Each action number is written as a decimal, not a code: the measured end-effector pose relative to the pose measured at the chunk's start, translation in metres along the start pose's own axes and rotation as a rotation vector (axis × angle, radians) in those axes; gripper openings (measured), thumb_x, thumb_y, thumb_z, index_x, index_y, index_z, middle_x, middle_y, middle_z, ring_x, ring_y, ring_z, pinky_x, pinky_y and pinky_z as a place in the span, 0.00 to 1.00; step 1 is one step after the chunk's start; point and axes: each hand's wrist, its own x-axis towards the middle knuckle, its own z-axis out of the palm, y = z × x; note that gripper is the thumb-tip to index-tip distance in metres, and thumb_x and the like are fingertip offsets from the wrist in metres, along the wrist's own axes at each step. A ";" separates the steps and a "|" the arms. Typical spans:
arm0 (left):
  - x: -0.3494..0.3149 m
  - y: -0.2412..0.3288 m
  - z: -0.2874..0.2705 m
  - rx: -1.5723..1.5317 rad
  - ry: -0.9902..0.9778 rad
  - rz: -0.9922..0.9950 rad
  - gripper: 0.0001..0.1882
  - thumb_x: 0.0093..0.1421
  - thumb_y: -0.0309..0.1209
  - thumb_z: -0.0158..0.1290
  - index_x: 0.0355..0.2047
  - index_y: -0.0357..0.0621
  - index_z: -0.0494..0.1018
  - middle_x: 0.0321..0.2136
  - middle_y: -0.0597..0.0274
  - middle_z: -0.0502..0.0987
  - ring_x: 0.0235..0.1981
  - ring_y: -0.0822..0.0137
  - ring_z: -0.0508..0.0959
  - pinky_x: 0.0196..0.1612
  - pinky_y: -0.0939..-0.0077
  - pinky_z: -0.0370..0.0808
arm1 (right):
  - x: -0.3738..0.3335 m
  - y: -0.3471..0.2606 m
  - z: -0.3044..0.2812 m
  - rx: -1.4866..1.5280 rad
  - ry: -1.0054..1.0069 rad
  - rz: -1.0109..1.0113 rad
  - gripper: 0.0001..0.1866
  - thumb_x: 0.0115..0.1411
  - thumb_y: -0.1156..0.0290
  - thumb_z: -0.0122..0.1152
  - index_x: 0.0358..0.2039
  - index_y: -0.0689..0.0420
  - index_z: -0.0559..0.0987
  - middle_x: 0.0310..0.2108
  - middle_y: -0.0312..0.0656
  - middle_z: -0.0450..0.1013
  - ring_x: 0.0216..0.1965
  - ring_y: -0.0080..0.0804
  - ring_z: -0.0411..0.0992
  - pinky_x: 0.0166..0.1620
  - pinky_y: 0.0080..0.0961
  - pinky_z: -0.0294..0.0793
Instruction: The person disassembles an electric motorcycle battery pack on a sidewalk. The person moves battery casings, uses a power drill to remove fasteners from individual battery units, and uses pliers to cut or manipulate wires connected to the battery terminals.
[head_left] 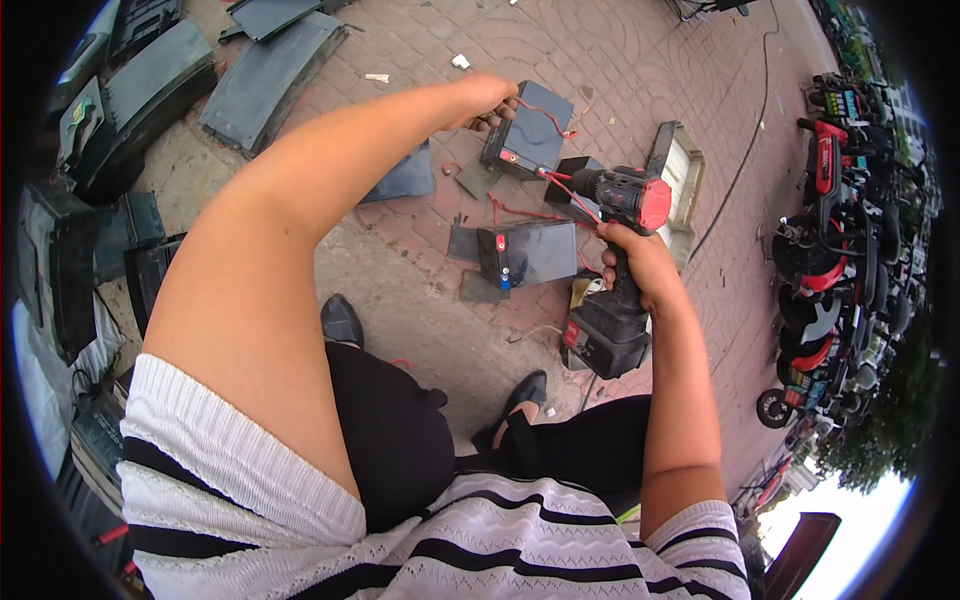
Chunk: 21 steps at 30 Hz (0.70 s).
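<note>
drill work among wired batteries appears under way: the right hand (642,264) grasps a power drill (628,290); a dark battery (538,140) sits just right of the left hand (487,99); a second battery (535,252), left of the right hand. the left seems to pinch a red lead (545,112), likely needing steadiness; red wires (583,203) crowd the chuck.

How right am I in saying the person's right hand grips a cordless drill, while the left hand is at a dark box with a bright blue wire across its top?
Not quite: the wire is red, not blue, as the head view shows. The rest holds: the right hand grips the cordless drill, and the left hand is at the dark box.
</note>
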 end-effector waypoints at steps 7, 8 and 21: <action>0.011 -0.009 -0.010 0.042 0.010 0.018 0.12 0.60 0.41 0.45 0.31 0.47 0.70 0.23 0.71 0.73 0.21 0.76 0.68 0.25 0.78 0.65 | 0.001 -0.003 0.005 0.000 -0.011 -0.015 0.08 0.59 0.67 0.60 0.32 0.58 0.75 0.18 0.35 0.67 0.14 0.25 0.66 0.18 0.26 0.66; 0.012 -0.010 -0.010 0.044 0.009 0.018 0.12 0.60 0.41 0.45 0.31 0.47 0.70 0.23 0.71 0.73 0.21 0.76 0.68 0.25 0.78 0.65 | 0.002 -0.003 0.006 0.002 -0.010 -0.014 0.08 0.59 0.67 0.60 0.32 0.58 0.75 0.18 0.35 0.67 0.14 0.25 0.66 0.18 0.26 0.66; 0.013 -0.015 -0.015 0.055 0.044 0.000 0.12 0.60 0.42 0.45 0.32 0.47 0.71 0.24 0.70 0.76 0.21 0.75 0.72 0.25 0.78 0.67 | 0.006 -0.002 0.004 -0.016 0.007 -0.011 0.09 0.58 0.67 0.61 0.32 0.59 0.75 0.18 0.35 0.67 0.15 0.25 0.65 0.19 0.25 0.67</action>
